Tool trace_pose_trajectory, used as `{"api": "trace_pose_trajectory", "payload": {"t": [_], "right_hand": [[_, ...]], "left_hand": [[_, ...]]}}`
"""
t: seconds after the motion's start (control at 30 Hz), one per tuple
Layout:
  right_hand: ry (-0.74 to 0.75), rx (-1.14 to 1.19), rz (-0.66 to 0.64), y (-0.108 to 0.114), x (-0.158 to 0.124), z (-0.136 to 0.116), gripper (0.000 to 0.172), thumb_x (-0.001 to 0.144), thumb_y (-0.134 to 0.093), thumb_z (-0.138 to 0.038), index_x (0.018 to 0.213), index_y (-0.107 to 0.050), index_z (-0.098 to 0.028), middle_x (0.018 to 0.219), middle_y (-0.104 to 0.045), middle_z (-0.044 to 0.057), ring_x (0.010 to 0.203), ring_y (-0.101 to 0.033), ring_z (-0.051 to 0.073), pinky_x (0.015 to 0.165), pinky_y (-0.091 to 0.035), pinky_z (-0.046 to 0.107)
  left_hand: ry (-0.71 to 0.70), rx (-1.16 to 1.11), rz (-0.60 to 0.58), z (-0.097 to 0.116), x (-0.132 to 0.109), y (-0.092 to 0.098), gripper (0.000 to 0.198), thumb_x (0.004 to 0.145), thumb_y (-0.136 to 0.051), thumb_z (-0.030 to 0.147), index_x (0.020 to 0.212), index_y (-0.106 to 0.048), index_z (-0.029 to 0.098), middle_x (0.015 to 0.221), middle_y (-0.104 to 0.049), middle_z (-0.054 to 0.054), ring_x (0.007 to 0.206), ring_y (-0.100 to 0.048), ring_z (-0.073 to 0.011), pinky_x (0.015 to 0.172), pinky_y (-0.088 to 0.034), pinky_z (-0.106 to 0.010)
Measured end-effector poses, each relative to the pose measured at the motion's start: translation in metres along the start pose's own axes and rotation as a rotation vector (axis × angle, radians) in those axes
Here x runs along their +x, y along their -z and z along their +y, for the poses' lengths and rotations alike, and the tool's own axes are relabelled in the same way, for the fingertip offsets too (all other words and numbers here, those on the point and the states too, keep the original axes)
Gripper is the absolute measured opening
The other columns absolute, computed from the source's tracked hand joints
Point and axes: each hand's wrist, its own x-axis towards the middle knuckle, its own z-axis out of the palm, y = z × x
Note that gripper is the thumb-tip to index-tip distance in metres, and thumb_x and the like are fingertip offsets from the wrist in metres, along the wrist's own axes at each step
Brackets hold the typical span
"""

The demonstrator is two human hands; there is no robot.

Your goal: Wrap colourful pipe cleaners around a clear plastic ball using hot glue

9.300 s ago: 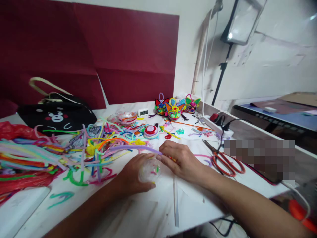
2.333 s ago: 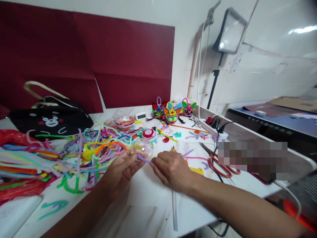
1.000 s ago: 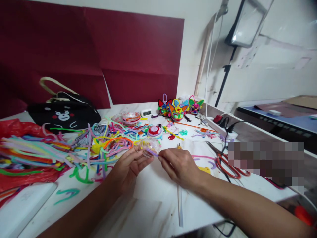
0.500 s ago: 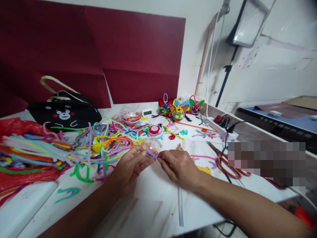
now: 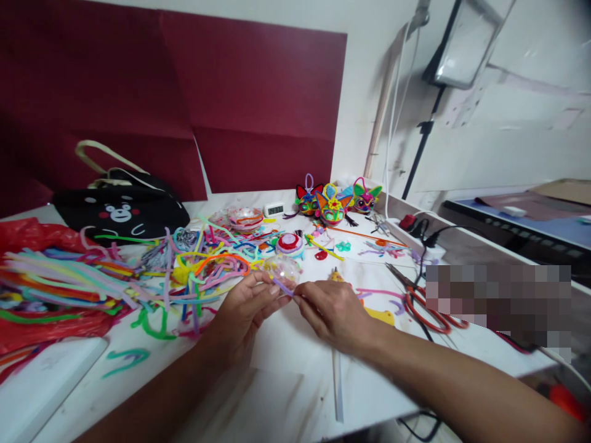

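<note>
A short purple fuzzy stem (image 5: 282, 286) spans the gap between my two hands. My left hand (image 5: 249, 304) pinches its left end between thumb and fingers, the other fingers curled below. At the right end, the fingertips of my right hand (image 5: 330, 311) are pressed together on it. Just behind the fingers lies a clear plastic piece (image 5: 282, 268) with coloured bits. Past it sits a round red and lilac coil (image 5: 289, 243). A heap of coloured fuzzy stems (image 5: 203, 264) spreads to the left of my hands.
Red-handled scissors (image 5: 427, 311) lie at the right, and a pencil-like tool (image 5: 338, 381) lies under my right wrist. Decorated animal-face balls (image 5: 332, 208) and a small digital clock (image 5: 274, 210) stand at the back. A black bag (image 5: 122, 212) rests at the back left.
My left thumb has shifted slightly along the purple stem, and a little more of the stem shows. My right hand is almost unmoved.
</note>
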Motion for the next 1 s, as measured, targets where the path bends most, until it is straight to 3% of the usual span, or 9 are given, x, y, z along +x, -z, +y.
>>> {"api": "trace_pose_trajectory", "payload": {"t": [0.63, 1.0], "right_hand": [[-0.007, 0.017, -0.020, 0.0025, 0.0007, -0.0005, 0.027, 0.099, -0.038, -0.022, 0.085, -0.060, -0.015, 0.062, -0.062, 0.002, 0.054, -0.055, 0.013, 0.056, -0.036, 0.025], [-0.004, 0.000, -0.041, -0.0002, -0.0004, -0.0002, 0.025, 0.099, -0.038, -0.022, 0.087, -0.059, -0.016, 0.064, -0.065, 0.003, 0.055, -0.057, 0.013, 0.055, -0.037, 0.025]], "left_hand": [[0.013, -0.019, 0.007, 0.0017, -0.0008, -0.0004, 0.023, 0.072, -0.077, 0.010, 0.091, -0.065, 0.014, 0.099, -0.077, -0.007, 0.092, -0.072, -0.0159, 0.090, -0.056, -0.025], [-0.002, 0.010, 0.022, 0.0004, -0.0034, -0.0048, 0.026, 0.072, -0.079, 0.016, 0.091, -0.063, 0.015, 0.099, -0.077, -0.007, 0.097, -0.072, -0.0184, 0.093, -0.055, -0.028]]}}
